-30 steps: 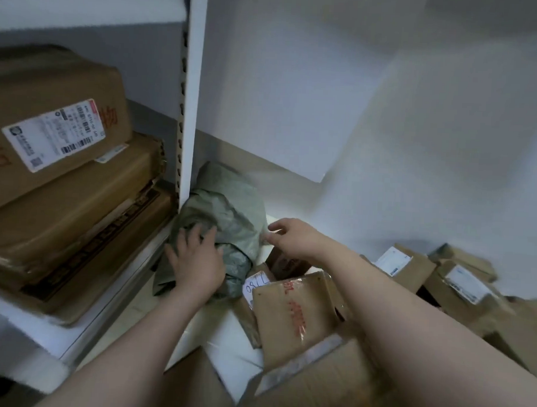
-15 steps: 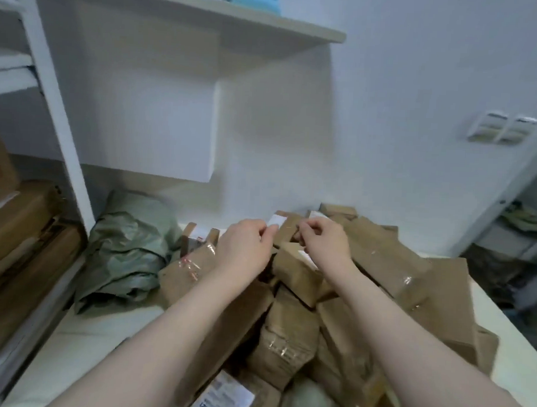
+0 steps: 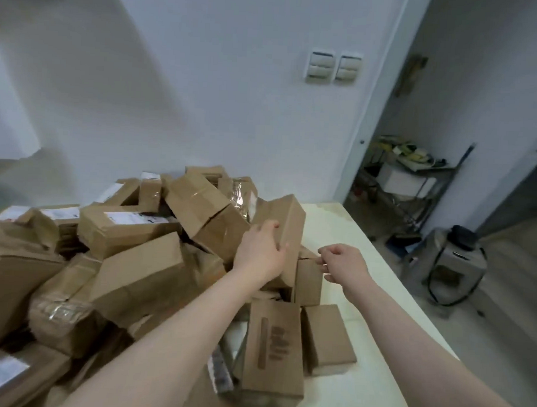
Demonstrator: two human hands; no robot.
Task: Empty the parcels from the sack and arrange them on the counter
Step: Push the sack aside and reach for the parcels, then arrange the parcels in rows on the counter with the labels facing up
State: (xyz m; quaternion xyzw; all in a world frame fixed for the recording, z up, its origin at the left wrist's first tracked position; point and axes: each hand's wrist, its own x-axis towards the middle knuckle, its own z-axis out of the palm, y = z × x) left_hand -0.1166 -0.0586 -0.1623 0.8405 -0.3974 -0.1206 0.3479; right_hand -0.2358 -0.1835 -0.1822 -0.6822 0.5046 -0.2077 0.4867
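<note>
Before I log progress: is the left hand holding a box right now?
Yes, the left hand grips the side of the tilted box, fingers curled over its edge.

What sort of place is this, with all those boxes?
Probably a parcel sorting or pickup room: taped brown parcels, many bearing shipping labels, are heaped on a pale counter, and a storage cart stands beyond the doorway.
</note>
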